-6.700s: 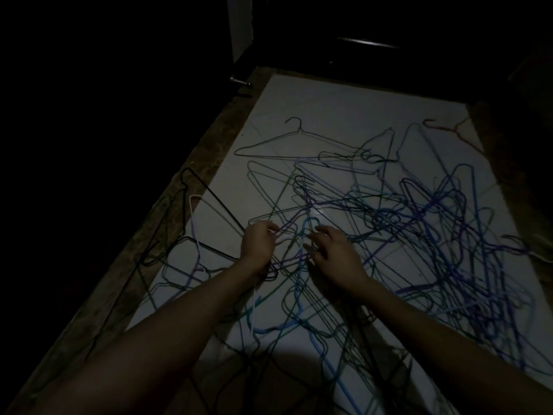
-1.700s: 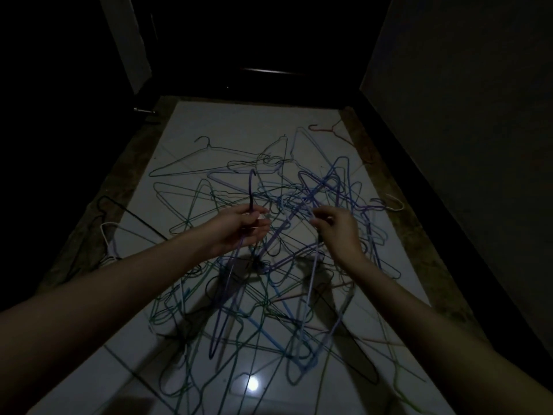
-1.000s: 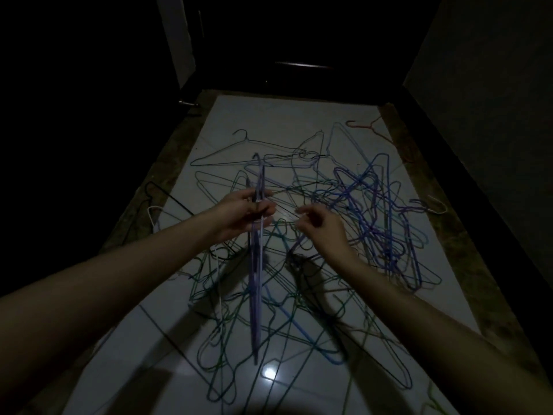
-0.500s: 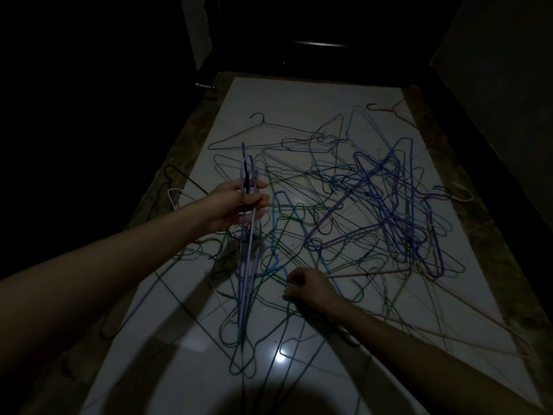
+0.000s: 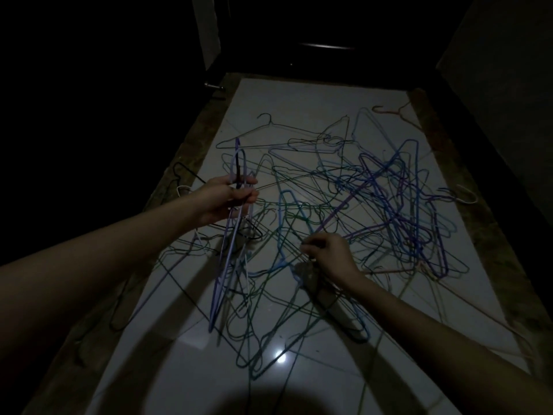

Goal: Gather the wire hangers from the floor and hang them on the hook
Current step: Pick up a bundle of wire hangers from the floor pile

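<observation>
A tangled pile of wire hangers (image 5: pixel 386 199), purple, blue, green and black, covers the pale tiled floor (image 5: pixel 314 97). My left hand (image 5: pixel 227 199) is raised above the pile and grips a small bundle of purple hangers (image 5: pixel 223 271) by their hooks, their bodies hanging down edge-on. My right hand (image 5: pixel 329 256) is low at the pile's near middle, fingers pinched on a green hanger wire (image 5: pixel 287 259). No wall hook is visible.
The scene is very dark. A brown border strip (image 5: pixel 185 163) runs along both sides of the tiles. A dark door with a metal stopper (image 5: pixel 214 86) stands at the far left, a dark wall (image 5: pixel 508 85) on the right. Single hangers lie at the far edges.
My right hand dropped from beside the left hand down into the pile and pinched a wire. The left hand kept its purple bundle raised, shifting slightly left.
</observation>
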Motion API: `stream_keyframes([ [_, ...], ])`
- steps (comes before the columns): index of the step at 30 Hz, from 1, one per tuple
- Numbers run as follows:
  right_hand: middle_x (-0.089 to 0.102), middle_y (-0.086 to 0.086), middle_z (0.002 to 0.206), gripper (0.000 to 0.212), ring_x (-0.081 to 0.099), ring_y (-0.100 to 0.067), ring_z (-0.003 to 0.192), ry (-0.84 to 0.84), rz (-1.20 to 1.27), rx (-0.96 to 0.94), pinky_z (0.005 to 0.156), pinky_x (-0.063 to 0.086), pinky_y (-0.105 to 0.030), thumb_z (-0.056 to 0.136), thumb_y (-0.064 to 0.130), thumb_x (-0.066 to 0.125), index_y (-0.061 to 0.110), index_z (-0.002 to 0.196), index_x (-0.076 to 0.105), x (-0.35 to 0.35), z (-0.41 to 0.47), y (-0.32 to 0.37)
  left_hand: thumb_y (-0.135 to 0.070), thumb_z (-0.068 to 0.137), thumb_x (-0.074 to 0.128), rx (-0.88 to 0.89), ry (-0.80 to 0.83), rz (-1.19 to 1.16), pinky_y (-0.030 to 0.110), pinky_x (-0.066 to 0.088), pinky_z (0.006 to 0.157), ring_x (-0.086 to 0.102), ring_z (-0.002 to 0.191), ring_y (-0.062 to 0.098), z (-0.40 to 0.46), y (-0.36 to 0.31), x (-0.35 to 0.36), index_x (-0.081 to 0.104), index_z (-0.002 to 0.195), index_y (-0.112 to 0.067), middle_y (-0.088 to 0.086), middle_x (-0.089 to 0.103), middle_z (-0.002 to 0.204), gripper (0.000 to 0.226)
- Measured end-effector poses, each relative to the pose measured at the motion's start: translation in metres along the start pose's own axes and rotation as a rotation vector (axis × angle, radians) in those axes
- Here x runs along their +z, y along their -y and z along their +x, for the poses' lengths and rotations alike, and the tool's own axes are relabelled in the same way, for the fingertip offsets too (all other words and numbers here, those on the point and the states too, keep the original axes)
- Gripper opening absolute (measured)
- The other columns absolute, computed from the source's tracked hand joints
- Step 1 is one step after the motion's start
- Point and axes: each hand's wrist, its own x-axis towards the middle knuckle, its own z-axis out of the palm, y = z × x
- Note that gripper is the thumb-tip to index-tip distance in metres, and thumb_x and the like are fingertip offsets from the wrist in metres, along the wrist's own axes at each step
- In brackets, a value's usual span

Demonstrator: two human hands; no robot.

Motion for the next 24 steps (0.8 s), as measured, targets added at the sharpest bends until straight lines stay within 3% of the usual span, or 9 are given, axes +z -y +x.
stream_keyframes([
  [6,0.060,0.007,0.077,0.015,0.057,-0.006,0.065,-0.045,0.088,-0.065,0.051,0.046,-0.012,0.089,0.008,0.061,0.002,0.101,0.068,-0.019,0.007,0.033,0.004,0.095,0.043,-0.035,0.057,-0.094,0.018,0.051,0.051,0.059,0.074,0.016,-0.005,-0.004,0.010,0.055,0.095,-0.010,0.012,0.061,0.089,0.018],
  [9,0.060,0.001,0.089,0.013,0.057,-0.005,0.071,-0.125,0.012,-0.155,0.061,0.044,-0.012,0.087,0.013,0.064,0.006,0.096,0.071,-0.025,0.012,0.046,0.003,0.095,0.045,-0.090,0.099,-0.181,0.027,0.059,0.063,0.065,0.081,0.021,-0.003,-0.002,0.022,0.055,0.095,-0.011,0.019,0.064,0.100,0.017],
  [11,0.061,-0.003,0.095,0.011,0.062,-0.012,0.073,-0.167,0.005,-0.182,0.062,0.047,-0.017,0.086,0.013,0.065,0.008,0.094,0.071,-0.030,0.017,0.051,0.003,0.094,0.046,-0.120,0.127,-0.223,0.034,0.057,0.074,0.067,0.084,0.023,0.000,-0.001,0.032,0.055,0.095,-0.011,0.020,0.064,0.102,0.016],
  [13,0.065,-0.007,0.096,0.011,0.065,-0.017,0.076,-0.181,0.045,-0.188,0.058,0.050,-0.024,0.087,0.010,0.063,0.008,0.092,0.072,-0.032,0.020,0.054,0.003,0.094,0.046,-0.133,0.154,-0.234,0.037,0.057,0.075,0.067,0.087,0.025,0.002,0.001,0.042,0.055,0.094,-0.010,0.019,0.065,0.099,0.016],
  [16,0.069,-0.008,0.097,0.013,0.065,-0.019,0.086,-0.198,0.038,-0.223,0.067,0.055,-0.034,0.085,0.009,0.063,0.007,0.094,0.073,-0.033,0.022,0.056,0.003,0.095,0.045,-0.103,0.189,-0.126,0.035,0.059,0.073,0.066,0.090,0.026,0.005,0.003,0.055,0.055,0.094,-0.010,0.017,0.064,0.099,0.017],
  [21,0.068,-0.001,0.085,0.008,0.063,-0.007,0.076,-0.173,0.210,-0.204,0.064,0.053,-0.021,0.084,0.006,0.064,0.013,0.088,0.067,-0.032,0.022,0.062,0.008,0.092,0.046,-0.056,0.188,-0.174,0.029,0.056,0.054,0.062,0.070,0.023,0.005,0.004,0.072,0.054,0.102,-0.008,0.015,0.062,0.088,0.021],
  [24,0.066,0.001,0.076,0.015,0.064,-0.008,0.069,-0.213,0.239,-0.211,0.061,0.052,-0.019,0.082,0.004,0.067,0.017,0.081,0.060,-0.036,0.024,0.060,0.008,0.092,0.046,-0.078,0.219,-0.182,0.034,0.060,0.066,0.062,0.094,0.031,0.010,0.007,0.078,0.053,0.115,-0.013,0.017,0.061,0.104,0.032],
])
